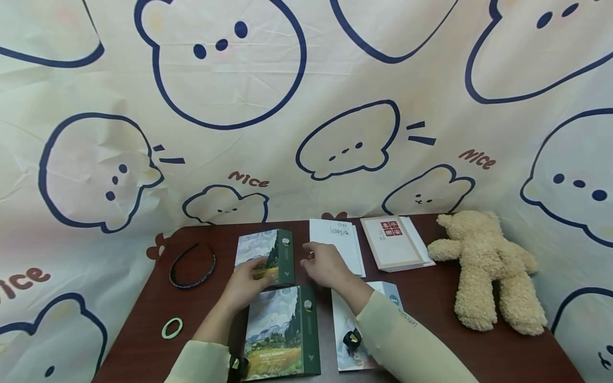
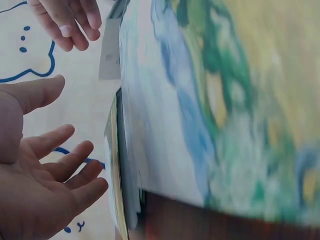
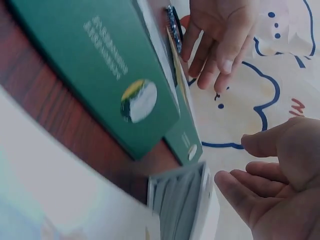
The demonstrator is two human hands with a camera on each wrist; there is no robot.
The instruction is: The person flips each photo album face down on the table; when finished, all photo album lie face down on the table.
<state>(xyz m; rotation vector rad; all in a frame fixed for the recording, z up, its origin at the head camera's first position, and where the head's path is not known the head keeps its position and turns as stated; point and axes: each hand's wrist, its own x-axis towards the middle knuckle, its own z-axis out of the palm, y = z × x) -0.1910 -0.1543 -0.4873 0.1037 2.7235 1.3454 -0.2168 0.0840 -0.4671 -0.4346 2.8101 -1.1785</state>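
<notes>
My left hand (image 1: 243, 286) is over the lower part of the far photo album (image 1: 285, 258), which has a painted landscape cover and a green spine. Its fingers are spread and relaxed, with nothing in them in the left wrist view. Closer to me lies a matching photo album (image 1: 275, 332). My right hand (image 1: 326, 264) hovers between the far album and a white book (image 1: 330, 227), overlapping that book's left side in the head view. In the right wrist view, the right hand (image 3: 272, 187) has its fingers loosely bent and holds nothing.
A white illustrated book (image 1: 344, 340) lies partly under my right forearm. At the back right are a cream book with a red stamp (image 1: 394, 244) and a teddy bear (image 1: 488, 266). On the left lie a dark headband (image 1: 189, 285) and a pale green ring (image 1: 165, 331).
</notes>
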